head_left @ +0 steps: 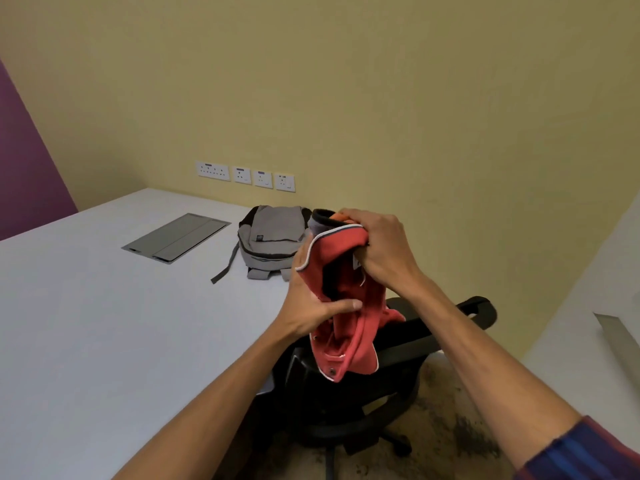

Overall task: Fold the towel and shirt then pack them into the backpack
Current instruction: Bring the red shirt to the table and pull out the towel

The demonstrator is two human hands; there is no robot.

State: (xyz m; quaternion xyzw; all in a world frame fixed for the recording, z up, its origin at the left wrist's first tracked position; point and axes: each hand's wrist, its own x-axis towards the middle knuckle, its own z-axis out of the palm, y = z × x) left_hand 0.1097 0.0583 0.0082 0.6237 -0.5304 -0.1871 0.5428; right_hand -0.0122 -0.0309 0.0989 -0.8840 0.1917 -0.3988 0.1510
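Observation:
A bunched red shirt [346, 306] with white piping hangs in the air above a black chair. My left hand [311, 306] grips its middle from the left, thumb across the cloth. My right hand [377, 247] grips its top, fingers curled into the fabric. A dark and orange piece of cloth [327, 218] shows just above my right hand; I cannot tell what it is. The grey backpack [273, 240] lies flat on the white table [104, 323], close behind my hands. No towel is clearly in view.
A grey metal cable hatch [176, 237] sits flush in the table left of the backpack. A black office chair [346, 393] stands under my hands at the table's right edge. Wall sockets [246, 174] line the yellow wall. Another white surface [588, 323] lies at the right.

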